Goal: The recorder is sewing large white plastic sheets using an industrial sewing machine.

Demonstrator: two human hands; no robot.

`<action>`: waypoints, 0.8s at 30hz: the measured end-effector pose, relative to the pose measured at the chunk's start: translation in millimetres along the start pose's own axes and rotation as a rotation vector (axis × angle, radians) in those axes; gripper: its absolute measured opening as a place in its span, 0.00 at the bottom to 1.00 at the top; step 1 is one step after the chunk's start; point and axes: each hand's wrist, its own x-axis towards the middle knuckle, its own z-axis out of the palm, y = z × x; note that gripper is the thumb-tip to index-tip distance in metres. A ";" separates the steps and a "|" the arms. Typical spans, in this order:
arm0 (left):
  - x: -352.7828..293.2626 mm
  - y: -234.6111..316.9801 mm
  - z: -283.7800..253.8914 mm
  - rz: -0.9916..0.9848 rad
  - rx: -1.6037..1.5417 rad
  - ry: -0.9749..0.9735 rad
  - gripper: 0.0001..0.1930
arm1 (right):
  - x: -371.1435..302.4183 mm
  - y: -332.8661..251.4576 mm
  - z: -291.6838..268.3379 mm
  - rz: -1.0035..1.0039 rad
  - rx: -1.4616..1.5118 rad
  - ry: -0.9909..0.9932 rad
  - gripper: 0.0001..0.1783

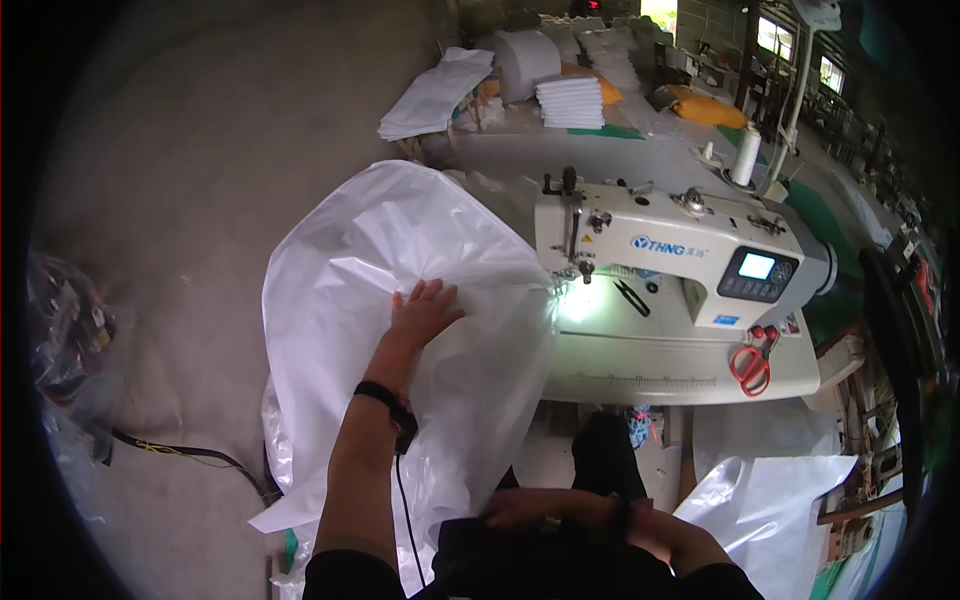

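Note:
A large white plastic sheet (330, 300) hangs in folds left of the sewing machine (650, 235). Its right edge reaches the lit needle area (580, 300). My left hand (425, 312) lies on top of the sheet with fingers stretched out, pressing creases into it. Low by my lap, next to the sheet's lower edge, is my right hand (515, 508); its fingers are blurred and partly hidden. Black thread snips (632, 297) rest on the machine bed under the arm. Red-handled scissors (750, 368) lie at the bed's right end.
A white thread cone (746, 157) stands behind the machine. Folded white sheets (570, 103) and a white roll (525, 62) are on the far table. More white sheeting (770, 505) hangs at lower right. A black cable (190, 450) and a bagged bundle (75, 340) lie on the left floor.

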 end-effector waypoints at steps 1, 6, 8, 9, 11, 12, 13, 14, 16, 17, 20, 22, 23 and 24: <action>-8.1 6.1 -6.7 -0.003 0.037 0.004 0.26 | 6.7 7.5 -4.9 -0.064 -0.189 0.121 0.32; -114.9 72.7 -8.2 -0.038 -0.448 0.148 0.22 | 42.8 33.6 -29.8 -0.059 -0.292 0.496 0.27; -164.7 102.0 13.7 0.105 -0.570 0.134 0.23 | 57.7 31.1 -29.0 -0.140 -0.289 0.580 0.25; -173.8 103.5 23.0 0.102 -0.580 0.128 0.23 | 63.1 26.8 -23.5 -0.109 -0.218 0.625 0.24; -178.7 95.4 39.6 -0.050 0.131 0.439 0.26 | 63.3 12.1 -5.3 0.013 -0.229 0.726 0.21; -172.1 83.8 43.3 -0.080 0.129 0.414 0.26 | 56.9 3.2 6.5 -0.055 -0.198 0.673 0.21; -164.8 67.0 42.8 -0.103 0.074 0.375 0.27 | 48.9 -5.1 21.5 -0.232 -0.148 0.497 0.20; -157.8 50.1 39.7 -0.165 0.022 0.268 0.27 | 39.6 -13.6 35.5 -0.320 -0.125 0.369 0.20; -136.4 25.3 30.6 -0.171 -0.018 0.147 0.27 | 9.4 -24.3 53.0 -0.332 0.017 0.247 0.20; -123.8 15.0 23.4 -0.164 -0.102 0.077 0.27 | -3.1 -25.6 56.1 -0.319 0.162 0.093 0.20; -95.9 2.5 11.3 -0.137 -0.084 -0.004 0.28 | -21.1 -13.7 44.1 -0.088 -0.252 -0.327 0.23; -77.8 -4.4 6.2 -0.186 -0.090 -0.036 0.29 | -19.6 7.9 30.6 0.050 -0.170 -0.150 0.25; -70.8 -8.2 4.8 -0.164 -0.091 -0.041 0.29 | -18.6 15.6 20.9 0.175 -0.090 0.026 0.27; -64.9 -12.7 2.4 -0.143 -0.091 -0.046 0.30 | -19.1 19.4 10.3 0.113 -0.054 -0.010 0.27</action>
